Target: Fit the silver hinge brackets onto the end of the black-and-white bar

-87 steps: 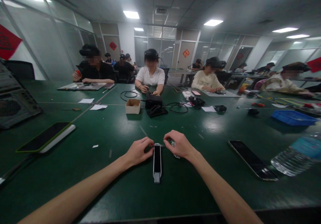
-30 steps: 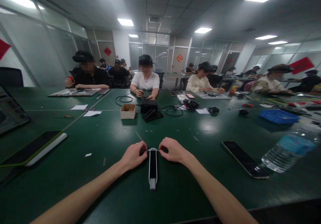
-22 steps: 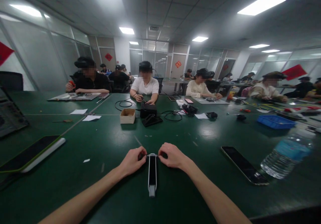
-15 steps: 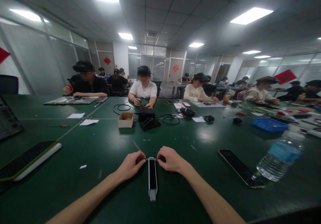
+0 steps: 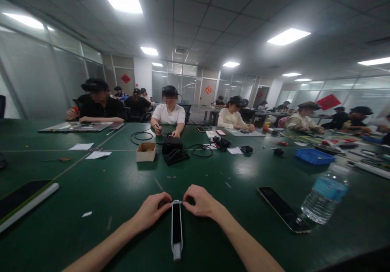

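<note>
Head view: at the far left, well beyond my left hand, a phone with a white-edged, green-trimmed case (image 5: 27,203) lies flat on the green work table (image 5: 91,243), and a small scrap of white paper (image 5: 87,214) sits nearer the hand. My left hand (image 5: 150,213) is curled, not spread, with its fingertips (image 5: 164,203) drawn in at the top end of a slim black-and-white device (image 5: 176,227). The device lies lengthwise on the table between my hands, pointing toward me. My right hand (image 5: 201,203) mirrors the left, partly closed, its fingertips (image 5: 186,199) just beside the same end. The two hands nearly meet there; whatever they pinch is too small to tell, so I cannot say whether either has firm hold. Well ahead of my hands stand a small cardboard box (image 5: 146,152) and a black unit (image 5: 172,145), with a co-worker in a white shirt (image 5: 168,111) beyond them. To the right of my right hand lie a black smartphone (image 5: 283,209) and a blue plastic tray (image 5: 310,157), farther ahead, then a water bottle (image 5: 324,196) on its side.
</note>
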The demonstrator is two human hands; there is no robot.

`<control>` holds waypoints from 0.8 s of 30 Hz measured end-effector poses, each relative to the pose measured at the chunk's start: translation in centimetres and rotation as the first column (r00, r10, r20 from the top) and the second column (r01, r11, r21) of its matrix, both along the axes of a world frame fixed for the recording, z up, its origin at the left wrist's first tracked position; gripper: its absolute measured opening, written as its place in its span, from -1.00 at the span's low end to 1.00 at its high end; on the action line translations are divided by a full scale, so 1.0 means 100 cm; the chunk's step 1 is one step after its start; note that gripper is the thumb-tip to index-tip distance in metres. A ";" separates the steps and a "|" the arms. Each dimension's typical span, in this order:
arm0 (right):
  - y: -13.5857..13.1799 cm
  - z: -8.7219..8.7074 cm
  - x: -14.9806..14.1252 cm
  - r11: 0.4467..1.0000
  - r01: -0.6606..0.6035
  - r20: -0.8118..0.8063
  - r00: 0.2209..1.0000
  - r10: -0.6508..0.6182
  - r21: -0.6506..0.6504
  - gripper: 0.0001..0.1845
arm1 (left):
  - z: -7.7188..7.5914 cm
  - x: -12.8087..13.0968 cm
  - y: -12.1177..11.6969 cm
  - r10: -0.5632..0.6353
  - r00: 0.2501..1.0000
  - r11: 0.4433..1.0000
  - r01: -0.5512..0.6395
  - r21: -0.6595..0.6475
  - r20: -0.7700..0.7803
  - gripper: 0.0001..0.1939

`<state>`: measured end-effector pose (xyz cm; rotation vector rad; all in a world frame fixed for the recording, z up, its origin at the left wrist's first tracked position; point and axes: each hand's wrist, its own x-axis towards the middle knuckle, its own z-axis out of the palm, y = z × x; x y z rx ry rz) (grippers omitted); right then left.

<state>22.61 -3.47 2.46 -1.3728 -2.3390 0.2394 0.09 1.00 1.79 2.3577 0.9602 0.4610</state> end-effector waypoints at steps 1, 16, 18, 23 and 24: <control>0.001 0.000 0.003 1.000 0.005 -0.002 1.000 -0.005 0.016 -0.87 | -0.001 0.000 0.001 -0.005 1.000 1.000 0.005 0.003 0.000 -0.74; 0.013 -0.001 0.091 0.929 0.333 0.123 0.941 -0.316 -0.160 -0.79 | 0.000 0.000 0.002 -0.011 0.999 1.000 0.011 -0.002 -0.032 -0.72; 0.012 -0.002 0.088 0.926 0.321 0.112 0.946 -0.303 -0.202 -0.80 | 0.002 0.000 0.001 -0.013 0.999 1.000 0.012 -0.007 -0.040 -0.73; 0.010 -0.001 0.083 0.917 0.321 0.100 0.947 -0.306 -0.237 -0.80 | 0.004 0.001 -0.001 -0.027 0.999 1.000 0.027 0.002 -0.036 -0.73; 0.010 -0.001 0.083 0.916 0.322 0.099 0.947 -0.307 -0.241 -0.80 | 0.004 0.001 -0.001 -0.028 0.999 1.000 0.028 0.004 -0.034 -0.73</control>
